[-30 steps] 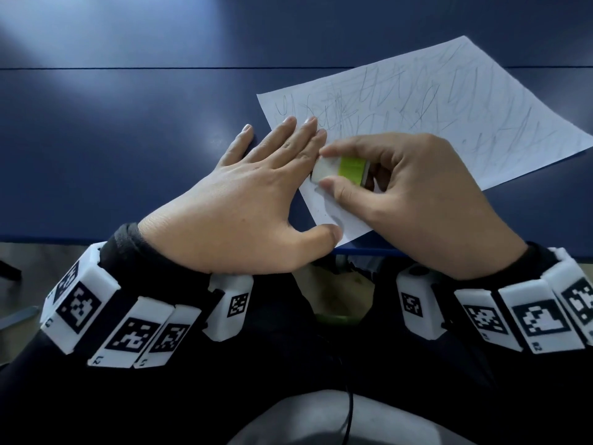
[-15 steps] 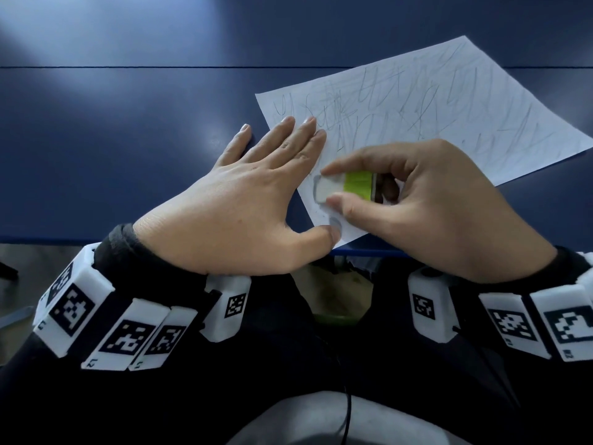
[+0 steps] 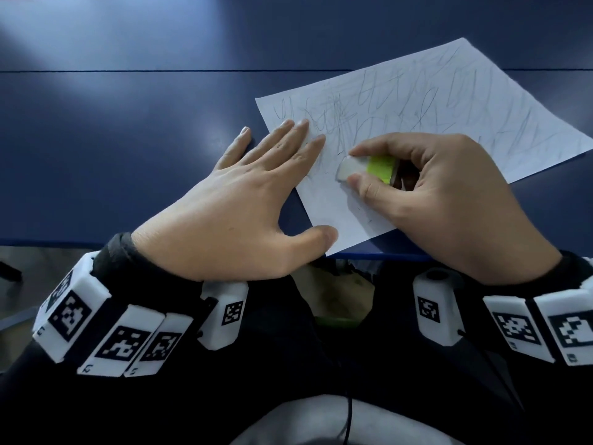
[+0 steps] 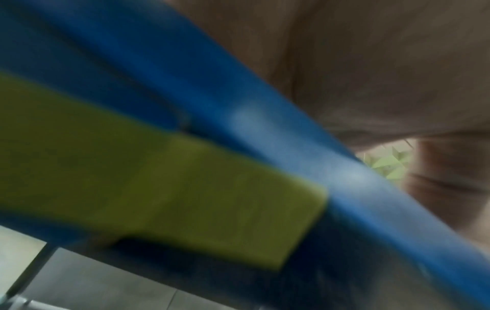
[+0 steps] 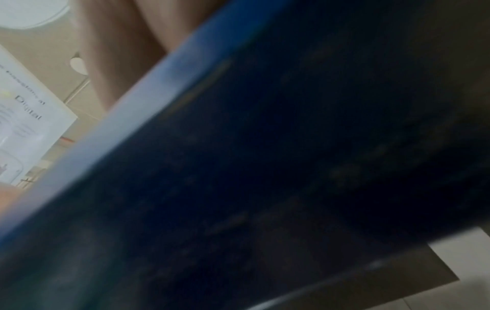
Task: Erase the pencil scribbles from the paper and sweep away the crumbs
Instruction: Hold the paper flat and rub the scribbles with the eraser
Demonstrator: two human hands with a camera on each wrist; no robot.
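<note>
A white sheet of paper (image 3: 433,101) covered in grey pencil scribbles lies askew on the dark blue table (image 3: 128,123), its near corner at the table's front edge. My right hand (image 3: 351,167) pinches a white eraser with a green sleeve (image 3: 369,168) between thumb and forefinger, its white end down on the paper's near-left part. My left hand (image 3: 256,194) lies flat with straight fingers, its fingertips and thumb pressing the paper's left edge. The strip of paper between the hands looks mostly free of marks. No crumbs are visible. Both wrist views are blurred and show only the table's edge from below.
The table's front edge (image 3: 64,242) runs just under both wrists, with floor below it. A seam (image 3: 128,71) crosses the tabletop further back. A green panel (image 4: 159,188) sits under the blue table edge in the left wrist view.
My right hand with the eraser slid toward me and then back right and away across the paper's near-left part. My left hand stayed flat on the paper's edge.
</note>
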